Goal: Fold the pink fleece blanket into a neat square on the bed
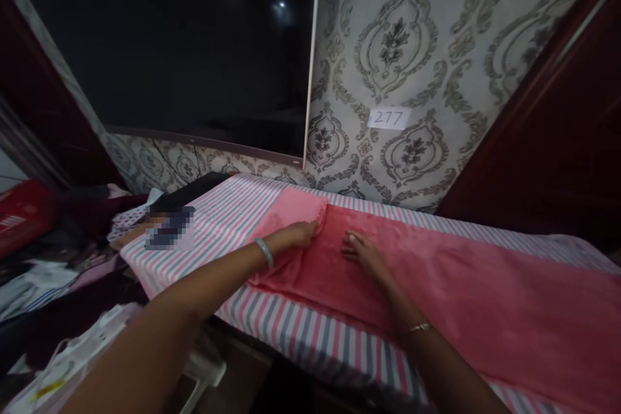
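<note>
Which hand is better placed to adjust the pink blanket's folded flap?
Left, I'd say: the left hand is right at the free edge of the folded flap. The right hand is farther along, over the flat pink blanket.

Left hand gripping folded-over end of pink blanket. Right hand just beside it, fingers loosely curled over blanket; contact unclear. Striped cloth beneath. Dark screen beyond left hand; paper marked "277" on patterned wall beyond right.
</note>
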Action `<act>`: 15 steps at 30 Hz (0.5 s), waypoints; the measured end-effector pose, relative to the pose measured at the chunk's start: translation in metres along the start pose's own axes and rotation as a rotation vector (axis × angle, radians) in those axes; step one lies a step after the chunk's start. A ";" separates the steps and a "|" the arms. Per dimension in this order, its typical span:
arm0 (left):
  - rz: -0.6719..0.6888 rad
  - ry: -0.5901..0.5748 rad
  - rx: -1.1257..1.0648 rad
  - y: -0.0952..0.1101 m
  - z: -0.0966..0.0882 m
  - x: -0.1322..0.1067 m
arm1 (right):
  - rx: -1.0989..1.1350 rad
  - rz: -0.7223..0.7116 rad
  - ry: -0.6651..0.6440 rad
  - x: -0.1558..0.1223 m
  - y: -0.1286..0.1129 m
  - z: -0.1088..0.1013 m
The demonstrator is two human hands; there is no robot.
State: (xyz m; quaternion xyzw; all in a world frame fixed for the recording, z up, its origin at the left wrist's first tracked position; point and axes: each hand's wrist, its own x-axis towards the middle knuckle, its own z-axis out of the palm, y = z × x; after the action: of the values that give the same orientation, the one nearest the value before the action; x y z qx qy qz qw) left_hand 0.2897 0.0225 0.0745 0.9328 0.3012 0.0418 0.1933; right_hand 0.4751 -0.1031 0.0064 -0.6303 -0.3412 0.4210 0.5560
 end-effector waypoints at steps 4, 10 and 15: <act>-0.113 -0.011 0.133 0.020 0.017 -0.027 | 0.053 0.040 0.020 0.007 -0.013 0.013; -0.122 0.197 0.428 0.042 0.040 -0.084 | 0.052 0.079 0.038 0.039 -0.033 0.043; -0.156 0.334 0.527 0.038 0.062 -0.116 | -0.032 0.089 0.063 0.065 -0.040 0.066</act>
State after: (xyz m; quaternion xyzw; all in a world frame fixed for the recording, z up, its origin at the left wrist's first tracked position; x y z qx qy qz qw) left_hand 0.2286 -0.0938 0.0364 0.9051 0.4000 0.0997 -0.1046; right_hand 0.4436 -0.0114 0.0347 -0.6666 -0.3020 0.4198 0.5369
